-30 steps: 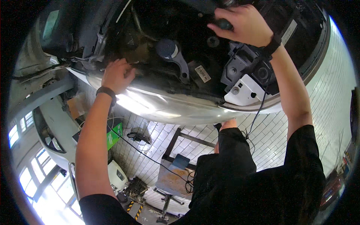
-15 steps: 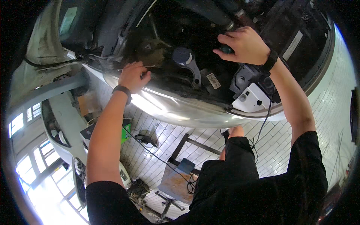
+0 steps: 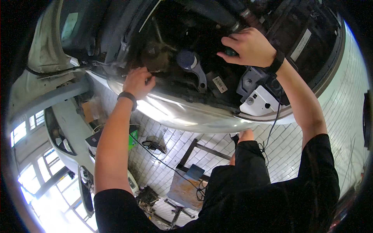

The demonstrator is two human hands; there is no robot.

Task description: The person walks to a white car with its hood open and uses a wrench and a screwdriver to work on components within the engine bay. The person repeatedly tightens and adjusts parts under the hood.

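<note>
Silver fender above tiled floor

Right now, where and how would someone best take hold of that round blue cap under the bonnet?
Probably by the rim of the blue cap, fingers spread around it, coming from above: its broad round top looks uncovered, between the left hand and the right hand. The grey arm beside it makes the near edge less handy.
</note>
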